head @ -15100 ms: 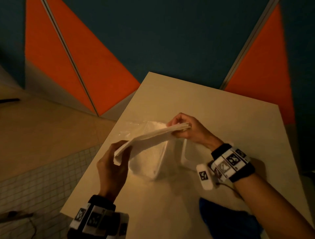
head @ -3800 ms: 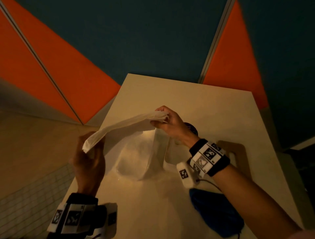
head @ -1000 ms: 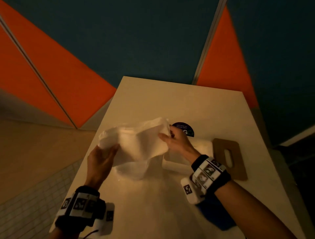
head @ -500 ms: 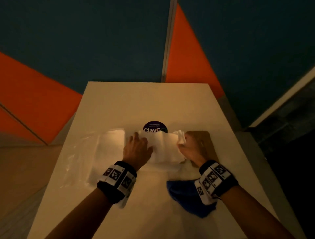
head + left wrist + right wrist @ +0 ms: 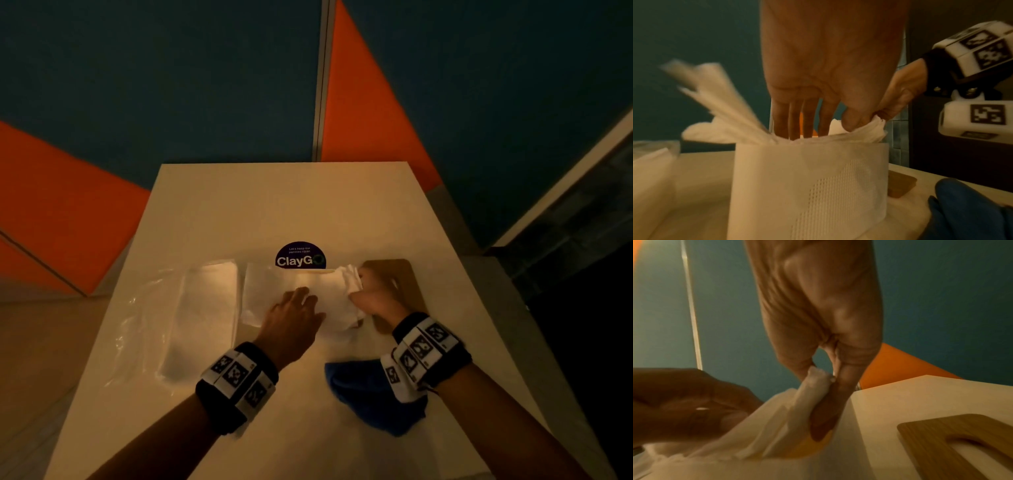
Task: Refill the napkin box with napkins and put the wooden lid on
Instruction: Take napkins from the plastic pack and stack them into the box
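Observation:
The white napkin box (image 5: 809, 186) with a perforated side stands mid-table. A stack of white napkins (image 5: 329, 294) sits in its open top, with loose ends flaring up on the left (image 5: 719, 104). My left hand (image 5: 301, 298) presses down on the stack with straight fingers (image 5: 803, 120) reaching into the box. My right hand (image 5: 356, 291) pinches the crumpled right end of the napkins (image 5: 816, 382) at the box's right edge. The wooden lid (image 5: 400, 284), with a slot, lies flat on the table just right of the box, partly behind my right hand.
A clear plastic pack with more napkins (image 5: 205, 315) lies left of the box. A blue cloth (image 5: 373, 394) lies near my right wrist. A round dark sticker (image 5: 300, 257) is behind the box. The white table (image 5: 291, 205) ends at a blue and orange wall.
A second ago both hands held the napkin stack up above the table. It has come down into the box, and my left hand now presses on top of it.

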Available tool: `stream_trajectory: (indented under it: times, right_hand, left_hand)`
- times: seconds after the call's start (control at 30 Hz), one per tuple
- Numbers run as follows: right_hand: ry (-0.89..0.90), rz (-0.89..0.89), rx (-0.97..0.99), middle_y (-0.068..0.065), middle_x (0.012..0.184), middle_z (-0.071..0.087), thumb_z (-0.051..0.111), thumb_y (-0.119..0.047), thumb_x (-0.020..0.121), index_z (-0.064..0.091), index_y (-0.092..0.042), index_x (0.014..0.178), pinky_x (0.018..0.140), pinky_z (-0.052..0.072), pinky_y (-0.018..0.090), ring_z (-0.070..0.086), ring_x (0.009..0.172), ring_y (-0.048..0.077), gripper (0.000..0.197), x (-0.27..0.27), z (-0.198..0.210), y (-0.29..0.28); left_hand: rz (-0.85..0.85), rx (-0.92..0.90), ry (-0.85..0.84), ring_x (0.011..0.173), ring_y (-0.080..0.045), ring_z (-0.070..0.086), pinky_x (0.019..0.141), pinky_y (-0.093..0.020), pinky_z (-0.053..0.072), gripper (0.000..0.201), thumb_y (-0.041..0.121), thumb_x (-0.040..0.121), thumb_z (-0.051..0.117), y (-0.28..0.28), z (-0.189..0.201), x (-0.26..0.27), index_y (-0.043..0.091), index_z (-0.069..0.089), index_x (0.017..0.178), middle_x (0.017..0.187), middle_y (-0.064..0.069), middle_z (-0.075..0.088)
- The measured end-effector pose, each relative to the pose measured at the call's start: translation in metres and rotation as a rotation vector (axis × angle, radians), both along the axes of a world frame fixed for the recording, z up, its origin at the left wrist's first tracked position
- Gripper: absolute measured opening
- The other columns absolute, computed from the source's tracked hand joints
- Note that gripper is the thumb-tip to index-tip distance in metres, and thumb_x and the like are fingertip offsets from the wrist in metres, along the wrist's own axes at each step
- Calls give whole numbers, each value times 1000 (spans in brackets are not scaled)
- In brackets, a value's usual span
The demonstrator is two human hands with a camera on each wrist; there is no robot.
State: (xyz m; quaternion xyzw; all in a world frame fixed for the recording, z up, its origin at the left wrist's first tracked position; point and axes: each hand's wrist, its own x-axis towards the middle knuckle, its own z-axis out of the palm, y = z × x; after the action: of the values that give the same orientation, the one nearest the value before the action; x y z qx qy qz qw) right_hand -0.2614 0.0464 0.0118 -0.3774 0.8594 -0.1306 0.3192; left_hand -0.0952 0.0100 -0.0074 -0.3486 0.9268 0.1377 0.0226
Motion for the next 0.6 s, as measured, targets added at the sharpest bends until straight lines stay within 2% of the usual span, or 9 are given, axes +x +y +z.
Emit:
stream_trajectory:
  times: [0.13,0.17,0.23,0.27,0.3,0.37,0.4,0.5,0.6]
  right_hand:
    - [57,55,-19,16,125,55,55,-3,85,49,-8,127,85,48,36,55,113,33,42,8,-2,-3]
    - [71,54,-24,16,122,55,54,-3,85,50,-9,125,83,48,36,56,111,33,40,8,-2,-3]
    - [111,62,-20,16,120,54,53,-4,87,48,-11,126,82,48,36,54,110,34,40,12,-3,-3]
    - [134,74,-14,17,121,54,54,-5,88,46,-12,128,84,48,37,54,112,33,41,14,-4,-3]
    - [155,89,-13,17,123,54,55,-5,88,46,-12,129,86,49,39,54,113,33,42,16,-6,-3]
    - [180,137,-46,16,127,53,56,-3,89,45,-11,131,91,48,37,54,116,30,44,23,-9,-2]
    - [190,170,-61,15,130,53,55,-1,89,45,-10,133,93,47,34,54,118,29,45,25,-11,-2]
    - [238,246,-58,13,135,50,55,-1,90,43,-8,134,93,46,30,53,120,26,47,29,-13,-3]
    - [384,299,-44,15,130,54,57,-5,91,43,-5,131,78,45,27,57,114,27,43,27,-3,-3]
  left_hand:
    - [-159,-28,-157,130,-25,46,110,-37,33,51,45,97,31,-2,-11,-2,13,46,134,144,-8,46]
    - [-160,-54,-164,126,-27,51,105,-39,40,49,43,99,27,-4,-10,-2,15,50,131,139,-11,52]
    - [-93,218,-212,98,-33,69,75,-41,58,54,33,102,16,-6,-3,-3,21,67,114,110,-17,71]
    - [-116,143,-165,91,-35,71,68,-42,59,54,31,102,17,-9,-12,-4,21,70,111,102,-18,73]
    - [-142,161,-175,102,-37,67,79,-44,56,48,31,101,21,-8,-11,-7,19,64,120,113,-22,68]
    - [-230,102,-294,133,-37,39,109,-47,33,46,34,101,22,-10,-13,-12,17,33,143,144,-21,41]
    - [-223,131,-326,135,-34,35,111,-45,28,47,34,102,20,-11,-14,-14,18,27,145,147,-18,36]
    - [-201,73,-291,120,-28,49,101,-38,38,40,29,102,24,-16,-7,-11,12,47,130,132,-13,53]
    - [-46,-89,-201,125,-24,46,102,-36,44,30,14,94,43,-27,4,4,11,57,121,136,-9,51]
